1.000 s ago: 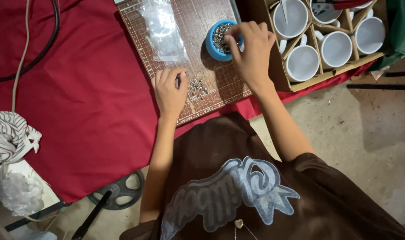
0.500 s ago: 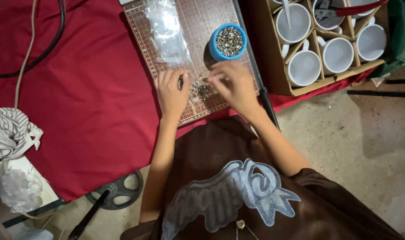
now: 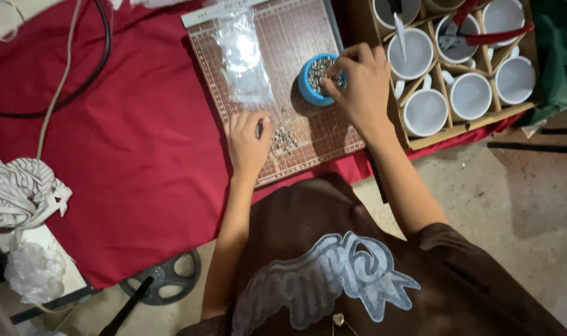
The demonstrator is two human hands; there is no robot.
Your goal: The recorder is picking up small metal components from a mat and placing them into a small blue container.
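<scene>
My left hand (image 3: 247, 142) rests on a brown gridded cutting mat (image 3: 308, 37), fingers curled around a small dark object, beside a little pile of tiny metal pieces (image 3: 285, 138). My right hand (image 3: 359, 84) reaches over a small blue cup (image 3: 309, 84) filled with the same metal pieces, fingertips pinched at its rim. A clear plastic bag (image 3: 243, 56) lies on the mat's left part.
The mat lies on a red cloth (image 3: 109, 155). A cardboard tray of white mugs (image 3: 470, 93) stands to the right. A black cable (image 3: 97, 68) curves at far left; striped fabric (image 3: 19, 193) and a black wheel (image 3: 165, 280) sit lower left.
My right hand went from the blue cup down to the pile near my left hand, then back up to the cup. The left hand stayed put.
</scene>
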